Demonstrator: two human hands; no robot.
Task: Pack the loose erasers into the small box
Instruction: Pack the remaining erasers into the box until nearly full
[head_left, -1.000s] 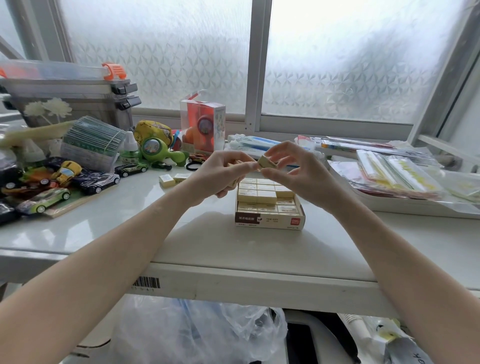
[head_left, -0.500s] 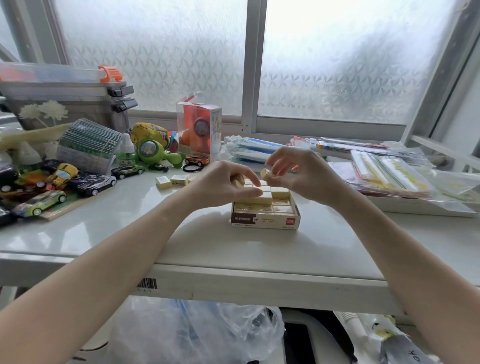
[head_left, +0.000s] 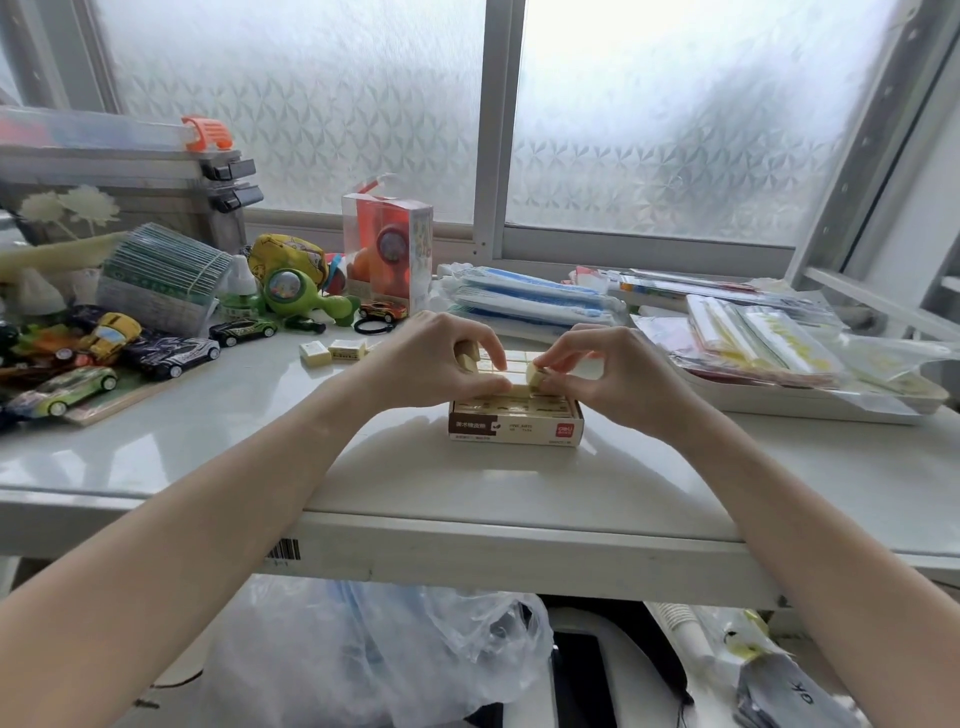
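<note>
**Head view: both hands over the eraser box**

Head view looks down on a white table (head_left: 395, 467) with a small open eraser box (head_left: 515, 427) near its front edge; every place below is given from that box. The box is already filled with rows of cream erasers, its brown-and-white front panel facing the camera.

Directly above the box, the right hand (head_left: 618, 379) pinches one cream eraser (head_left: 535, 375) between thumb and fingertips, just over the packed rows. The left hand (head_left: 431, 366), above the box's left half, has its fingers curled round another eraser (head_left: 467, 357), with its fingertips down at the top layer beside the right hand's eraser.

Left of the box and a little farther back, two loose erasers (head_left: 332, 352) lie on the table. Farther left stand toy cars (head_left: 166, 354). Behind and left of the box are a green toy (head_left: 296, 293) and an orange boxed toy (head_left: 389, 249). To the right of the box sits a tray of plastic-wrapped stationery packets (head_left: 763, 343).
</note>
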